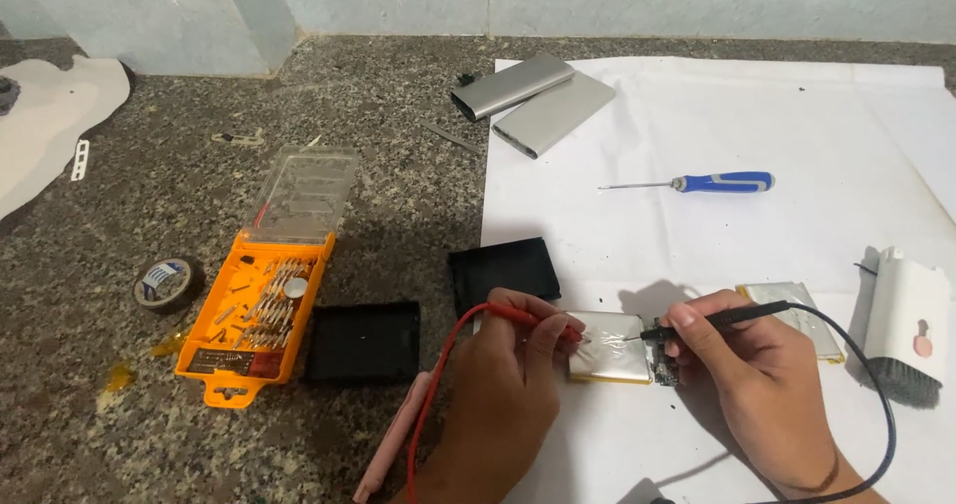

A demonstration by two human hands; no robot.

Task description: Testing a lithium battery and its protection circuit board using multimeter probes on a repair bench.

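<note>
The left hand (503, 365) is pinching a red probe (538, 320) and the right hand (757, 365) is gripping a black probe (717, 320), both tips meeting over a silver battery pouch (607, 350) lying on white paper (717, 116). At ten o'clock from the hands, an orange bit case (249, 325) is sitting open; at one o'clock, a blue screwdriver (722, 181) is lying

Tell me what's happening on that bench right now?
A person holds a red test probe in the left hand and a black test probe in the right hand. Both tips meet at the edge of a silver pouch battery lying on white paper. A second silver pouch lies beside it, a blue-handled screwdriver farther up, and an open orange bit case to the left.
</note>
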